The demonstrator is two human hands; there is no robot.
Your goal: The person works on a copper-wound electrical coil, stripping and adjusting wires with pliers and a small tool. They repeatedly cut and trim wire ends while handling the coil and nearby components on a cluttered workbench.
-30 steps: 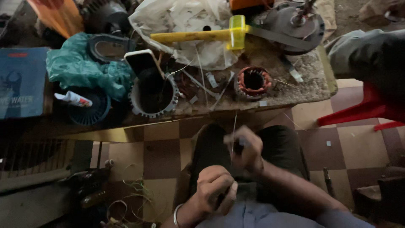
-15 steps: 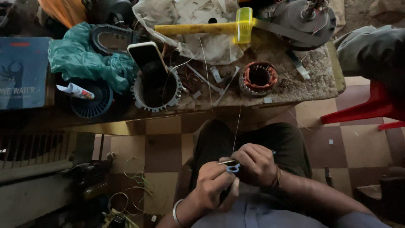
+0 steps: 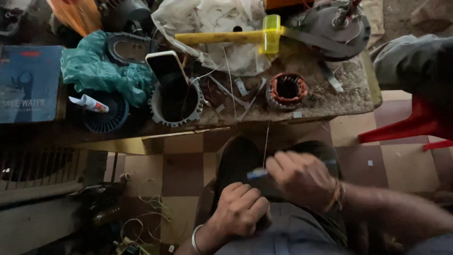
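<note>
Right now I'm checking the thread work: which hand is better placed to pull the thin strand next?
Probably the right hand: the thin strand runs down to it, while the left hand sits lower, fisted.

Both hands were down over the person's lap, just short of the workbench (image 3: 325,101) edge. The left hand (image 3: 240,209) sat curled into a loose fist, knuckles up, a metal bangle on its wrist, nearer the body than the other. The right hand (image 3: 302,179) lay closer to the workbench, fingers pinched shut on a small blue-handled tool (image 3: 258,173), a thread band at its wrist, forearm reaching in from the right.
</note>
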